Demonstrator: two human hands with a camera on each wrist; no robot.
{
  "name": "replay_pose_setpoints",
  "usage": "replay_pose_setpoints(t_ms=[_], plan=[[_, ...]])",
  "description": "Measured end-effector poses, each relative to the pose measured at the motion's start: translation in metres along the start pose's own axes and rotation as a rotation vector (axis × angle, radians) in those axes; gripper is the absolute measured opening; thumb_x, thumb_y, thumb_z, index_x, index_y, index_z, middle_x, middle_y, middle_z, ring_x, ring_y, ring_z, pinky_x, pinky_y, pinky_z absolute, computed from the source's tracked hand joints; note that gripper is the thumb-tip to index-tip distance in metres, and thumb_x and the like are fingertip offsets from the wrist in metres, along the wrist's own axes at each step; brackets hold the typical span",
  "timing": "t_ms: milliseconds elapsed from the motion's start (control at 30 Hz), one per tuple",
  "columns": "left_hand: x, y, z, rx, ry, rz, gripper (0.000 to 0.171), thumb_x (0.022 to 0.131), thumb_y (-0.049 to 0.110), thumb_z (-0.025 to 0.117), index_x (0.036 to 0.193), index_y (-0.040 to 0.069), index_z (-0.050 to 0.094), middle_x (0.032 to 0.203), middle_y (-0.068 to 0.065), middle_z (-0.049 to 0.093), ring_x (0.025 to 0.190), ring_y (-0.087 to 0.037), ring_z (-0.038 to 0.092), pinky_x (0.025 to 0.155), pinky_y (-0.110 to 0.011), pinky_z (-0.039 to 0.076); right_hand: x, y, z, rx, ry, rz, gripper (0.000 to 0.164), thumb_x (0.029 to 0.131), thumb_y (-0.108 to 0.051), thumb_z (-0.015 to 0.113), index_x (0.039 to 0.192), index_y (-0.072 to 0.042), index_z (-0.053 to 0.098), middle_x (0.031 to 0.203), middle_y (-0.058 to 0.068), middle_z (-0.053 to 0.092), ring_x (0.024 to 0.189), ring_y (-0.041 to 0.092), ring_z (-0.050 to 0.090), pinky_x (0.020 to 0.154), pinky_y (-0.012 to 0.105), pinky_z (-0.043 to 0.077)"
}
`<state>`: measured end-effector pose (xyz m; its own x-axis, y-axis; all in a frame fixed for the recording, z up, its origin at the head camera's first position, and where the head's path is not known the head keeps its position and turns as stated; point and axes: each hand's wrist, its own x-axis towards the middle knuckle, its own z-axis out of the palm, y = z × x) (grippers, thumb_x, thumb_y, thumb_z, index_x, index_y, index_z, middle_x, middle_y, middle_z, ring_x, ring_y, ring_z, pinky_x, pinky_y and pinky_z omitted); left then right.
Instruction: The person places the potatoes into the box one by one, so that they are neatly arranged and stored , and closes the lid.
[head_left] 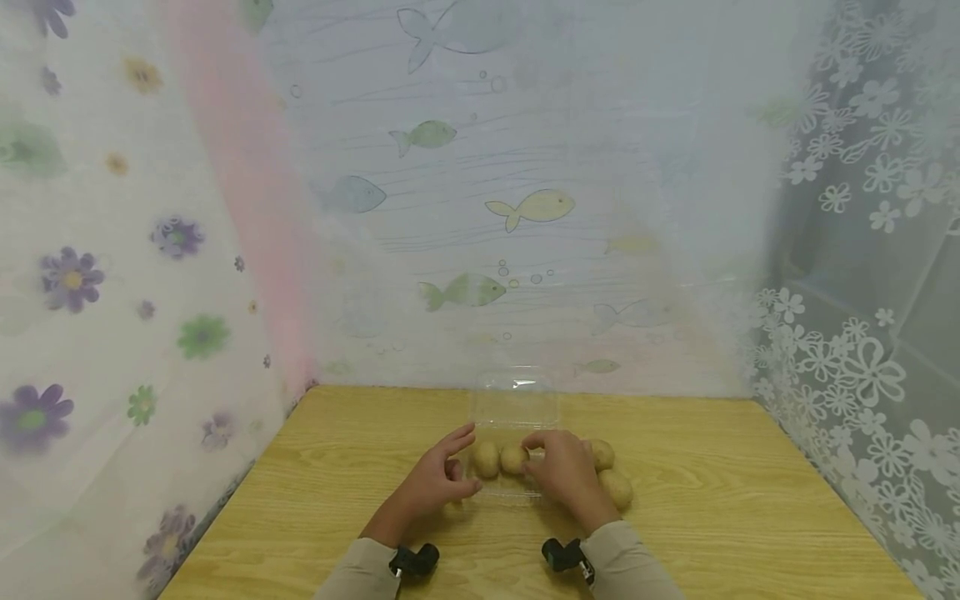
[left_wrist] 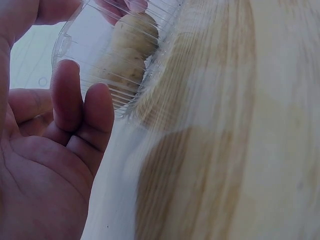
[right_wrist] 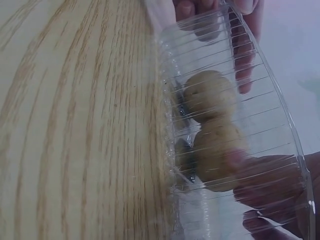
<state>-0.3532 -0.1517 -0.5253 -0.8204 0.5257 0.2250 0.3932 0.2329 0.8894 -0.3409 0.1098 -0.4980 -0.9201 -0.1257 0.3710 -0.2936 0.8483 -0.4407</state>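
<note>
A clear plastic clamshell box stands on the table with its lid raised at the back. Two round tan potatoes lie side by side inside: the left potato and the right potato. My right hand reaches in over the box's right side, its fingertips pinching the right potato. Around the box's left side is my left hand, thumb and forefinger spread apart, other fingers loosely bent. The ribbed wall partly veils the potatoes in the right wrist view.
Two more potatoes, a rear one and a front one, lie on the wooden table just right of my right hand. Patterned curtains hang behind the table and along both sides.
</note>
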Motion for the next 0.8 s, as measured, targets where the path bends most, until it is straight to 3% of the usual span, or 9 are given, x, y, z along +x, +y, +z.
replay_pose_setpoints(t_ms=[167,467,800], plan=[[0.001,-0.001,-0.002,-0.003,-0.002,0.004,0.088,0.093,0.017,0.079,0.165,0.011,0.028,0.172,-0.005,0.022,0.061,-0.003,0.046,0.056,-0.022,0.046,0.003,-0.001,0.000,0.008,-0.009,0.004,0.030,0.079,-0.029,0.090,0.107,-0.022,0.082,0.112,-0.004,0.079,0.110,0.026,0.072,0.076,0.039,0.038],[0.003,-0.003,-0.002,0.012,-0.011,0.005,0.089,0.093,0.019,0.079,0.164,0.008,0.028,0.173,-0.006,0.021,0.061,-0.003,0.045,0.057,-0.022,0.045,0.002,0.000,-0.003,0.049,-0.038,0.012,0.035,0.080,-0.031,0.090,0.111,-0.019,0.081,0.116,-0.002,0.078,0.117,0.029,0.069,0.092,0.055,0.046],[0.001,-0.003,-0.001,0.006,-0.002,0.009,0.088,0.092,0.019,0.079,0.164,0.011,0.029,0.172,-0.006,0.023,0.062,-0.004,0.045,0.057,-0.022,0.045,-0.002,0.001,-0.016,0.176,-0.049,-0.006,0.038,0.081,-0.025,0.090,0.115,-0.014,0.079,0.121,0.003,0.076,0.123,0.033,0.066,0.102,0.054,0.051]])
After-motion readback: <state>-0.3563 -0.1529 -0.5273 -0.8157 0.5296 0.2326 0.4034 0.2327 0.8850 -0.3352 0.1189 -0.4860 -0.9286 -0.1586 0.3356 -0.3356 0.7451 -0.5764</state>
